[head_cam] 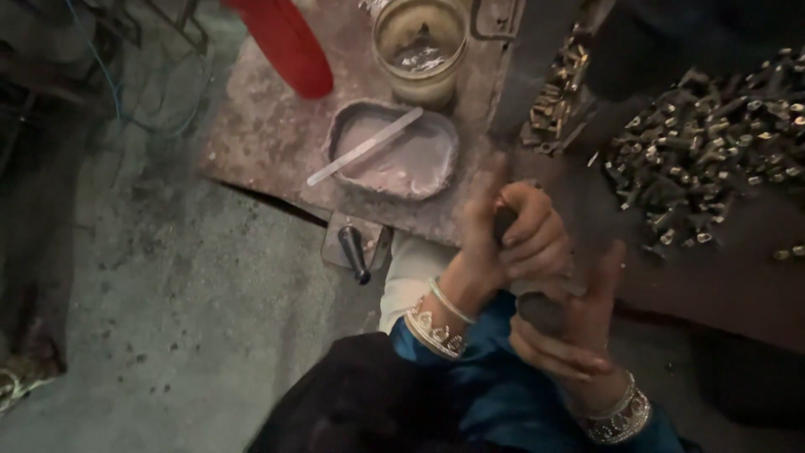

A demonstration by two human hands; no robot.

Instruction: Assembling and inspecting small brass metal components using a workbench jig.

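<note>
The left hand (511, 239) is closed around the top of a dark round tool (537, 306). The fingers curl over it and hold it tight. The right hand (579, 327) is under the same tool. It cups the low end from below, with its fingers part open and its thumb sticking up. The picture is blurry here, so I cannot tell just what kind of tool it is. It sits between the two hands, near the front edge of the bench (268, 134), close to the person's body.

Both wrists have shiny silver bangles. The sleeves are blue.

Just past the hands, farther away, a grey oval dish (419, 168) lies on the rusty bench. A thin flat metal strip (365, 147) rests across the dish, slanting from its far right rim down past its left rim. Behind the dish stands a round glass jar (419, 46) with something grey inside. To the left of the jar is a red thing (285, 42), cut off by the top of the picture.

On the right, well apart from the dish, is a big heap of small metal pieces (713, 143). A smaller pile (558, 92) lies between the heap and the jar.

Under the near edge of the bench a small black handle (354, 252) pokes out. The floor (168, 335) on the left is grey and dirty.
</note>
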